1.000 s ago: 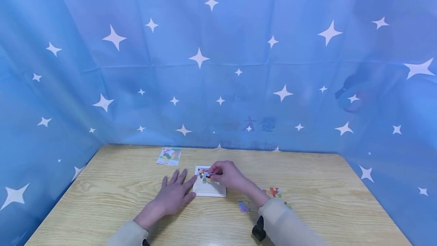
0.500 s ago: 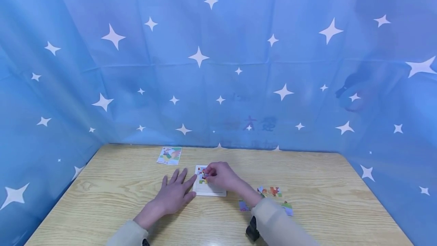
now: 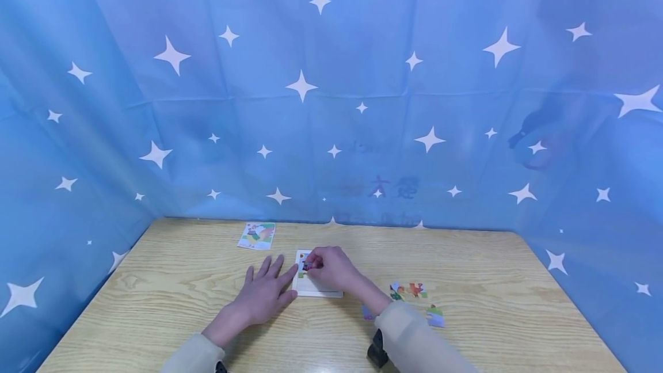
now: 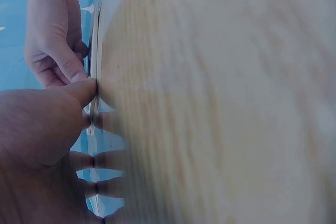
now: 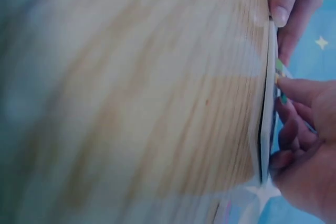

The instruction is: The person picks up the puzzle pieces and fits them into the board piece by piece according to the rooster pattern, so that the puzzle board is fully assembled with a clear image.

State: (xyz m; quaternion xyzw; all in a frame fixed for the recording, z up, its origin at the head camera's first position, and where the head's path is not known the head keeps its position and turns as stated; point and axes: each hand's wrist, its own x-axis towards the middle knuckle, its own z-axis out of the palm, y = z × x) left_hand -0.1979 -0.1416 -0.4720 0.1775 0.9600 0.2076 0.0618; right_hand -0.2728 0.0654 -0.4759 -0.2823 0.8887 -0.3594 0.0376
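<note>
A white puzzle tray (image 3: 321, 293) lies on the wooden table, with colourful puzzle pieces at its upper left, partly hidden by my right hand. That right hand (image 3: 335, 266) reaches over the tray and pinches a puzzle piece (image 5: 280, 65), whose green part shows by the thumb in the right wrist view. My left hand (image 3: 264, 297) rests on the table with its fingers spread. Its index finger and thumb touch the tray's left edge. In the left wrist view, the left thumb (image 4: 84, 92) lies against the tray's thin side.
Several loose puzzle pieces (image 3: 417, 289) lie to the right, some partly behind the right forearm; one green and purple piece (image 3: 435, 316) sits nearer the front. A picture card (image 3: 257, 236) lies at the back left. Behind the wooden table (image 3: 492, 292) hangs a blue star-patterned curtain (image 3: 362, 148).
My right hand has shifted a little left over the tray, still pinching. Its forearm has moved left too, uncovering more of the loose pieces. The left hand stays put.
</note>
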